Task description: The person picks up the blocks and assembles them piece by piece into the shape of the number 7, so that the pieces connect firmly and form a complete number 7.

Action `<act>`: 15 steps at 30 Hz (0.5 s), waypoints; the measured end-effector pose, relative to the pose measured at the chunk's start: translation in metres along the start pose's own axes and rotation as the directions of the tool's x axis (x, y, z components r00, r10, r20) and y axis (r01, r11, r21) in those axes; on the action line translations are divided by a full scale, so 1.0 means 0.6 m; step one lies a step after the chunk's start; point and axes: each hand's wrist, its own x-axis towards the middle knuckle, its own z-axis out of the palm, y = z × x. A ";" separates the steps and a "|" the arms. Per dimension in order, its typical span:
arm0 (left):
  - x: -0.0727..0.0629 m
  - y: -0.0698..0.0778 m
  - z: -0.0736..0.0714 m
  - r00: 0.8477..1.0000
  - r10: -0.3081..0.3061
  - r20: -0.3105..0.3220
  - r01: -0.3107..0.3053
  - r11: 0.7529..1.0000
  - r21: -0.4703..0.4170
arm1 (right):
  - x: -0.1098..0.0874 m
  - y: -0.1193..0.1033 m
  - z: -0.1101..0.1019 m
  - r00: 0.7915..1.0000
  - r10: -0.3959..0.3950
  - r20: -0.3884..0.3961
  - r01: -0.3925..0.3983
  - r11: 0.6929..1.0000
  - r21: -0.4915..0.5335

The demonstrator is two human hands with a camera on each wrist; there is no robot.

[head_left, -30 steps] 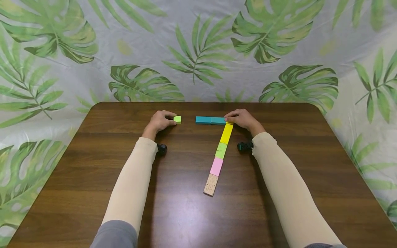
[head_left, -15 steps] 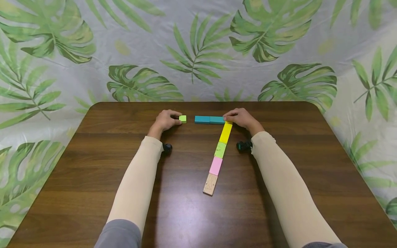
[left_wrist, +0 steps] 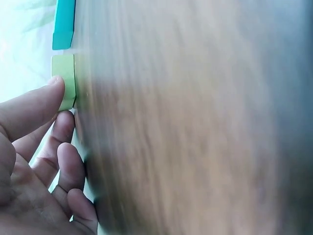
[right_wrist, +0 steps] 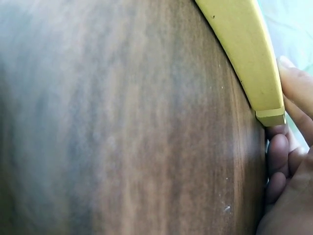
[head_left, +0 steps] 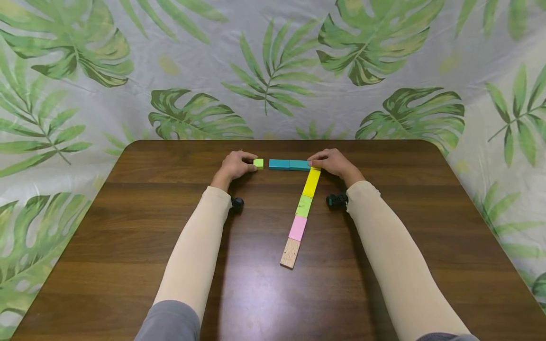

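In the head view my left hand point(head_left: 236, 165) pinches a small light green block point(head_left: 258, 164) between thumb and fingers. The left wrist view shows the thumb on the green block point(left_wrist: 63, 68), a narrow gap from a blue block point(left_wrist: 64, 22). Two blue blocks point(head_left: 279, 165) lie end to end in a row. My right hand point(head_left: 334, 163) is at their right end, gripping the far end of a yellow block point(head_left: 312, 183). Its thumb and fingers are around the end of that yellow block point(right_wrist: 244, 54) in the right wrist view. The hand partly hides this corner.
From the yellow block a slanted line runs toward me: a green block point(head_left: 303, 206), a pink block point(head_left: 297, 228) and a plain wooden block point(head_left: 290, 253). All lie on a brown wooden table point(head_left: 128, 265). A leaf-patterned curtain point(head_left: 273, 57) hangs behind the table's far edge.
My left hand has moved right with the small green block, narrowing its gap to the blue row. The right hand and the other blocks have stayed in place.
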 end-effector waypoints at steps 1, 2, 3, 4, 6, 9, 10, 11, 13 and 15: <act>0.001 0.001 0.001 1.000 0.000 0.003 0.000 1.000 0.001 | 0.000 0.000 0.000 1.000 -0.001 0.003 0.001 1.000 -0.002; 0.003 0.002 0.002 1.000 -0.001 0.006 0.001 1.000 0.003 | 0.000 0.000 0.000 1.000 -0.003 0.004 0.003 1.000 -0.003; 0.004 0.003 0.003 1.000 -0.003 0.008 0.003 1.000 0.001 | 0.000 0.000 0.000 1.000 -0.004 0.005 0.004 1.000 -0.004; 0.004 0.004 0.004 1.000 -0.005 0.012 0.005 1.000 0.000 | 0.000 0.000 0.000 1.000 -0.005 0.004 0.005 1.000 -0.001; 0.006 0.006 0.006 1.000 -0.006 0.016 0.006 1.000 -0.006 | 0.000 0.000 0.000 1.000 -0.007 0.005 0.007 1.000 0.003; 0.007 0.008 0.009 1.000 -0.006 0.019 0.006 1.000 -0.011 | -0.001 0.000 0.000 1.000 -0.006 0.002 0.006 1.000 0.008; 0.007 0.009 0.010 1.000 -0.003 0.019 0.003 1.000 -0.007 | -0.001 0.000 0.000 1.000 -0.006 -0.001 0.006 1.000 0.012; 0.007 0.010 0.011 1.000 0.000 0.016 0.000 1.000 -0.002 | -0.001 0.000 0.000 1.000 -0.006 -0.001 0.006 1.000 0.014; 0.006 0.012 0.012 1.000 0.006 0.011 -0.006 1.000 0.011 | -0.001 -0.001 0.000 1.000 -0.005 -0.005 0.006 1.000 0.015; 0.005 0.013 0.013 1.000 0.010 0.007 -0.011 1.000 0.023 | 0.000 0.000 0.000 1.000 -0.006 -0.008 0.006 1.000 0.015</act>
